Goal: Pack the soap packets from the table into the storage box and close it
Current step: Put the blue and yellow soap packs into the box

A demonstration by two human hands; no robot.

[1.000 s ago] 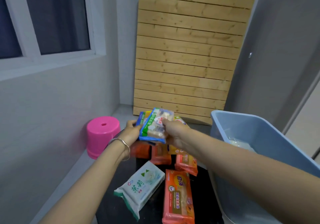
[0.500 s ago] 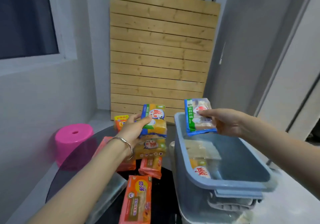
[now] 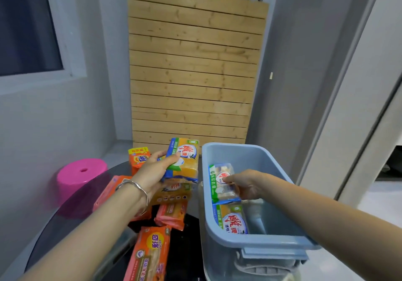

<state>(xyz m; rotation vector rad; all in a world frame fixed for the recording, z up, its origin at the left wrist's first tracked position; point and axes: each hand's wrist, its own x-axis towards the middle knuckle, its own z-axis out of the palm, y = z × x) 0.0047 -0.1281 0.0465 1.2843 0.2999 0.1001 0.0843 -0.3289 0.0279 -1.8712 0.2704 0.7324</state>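
Left grip [image 3: 155,169]: closed on yellow-and-blue plastic-wrapped soap packet [image 3: 185,161], raised above round dark glass worktop [image 3: 71,215]. Right grip [image 3: 244,185]: closed on green-and-white clear-wrapped soap packet [image 3: 219,185], inside open pale-blue plastic storage box [image 3: 256,240] at 3 o'clock of worktop. Beneath it in box: another packet with red lettering [image 3: 233,221]. On worktop: orange long packets [image 3: 150,254], 6 o'clock; orange Tide packet [image 3: 139,158], 12 o'clock. Pink round plastic stool [image 3: 80,175], 9 o'clock.
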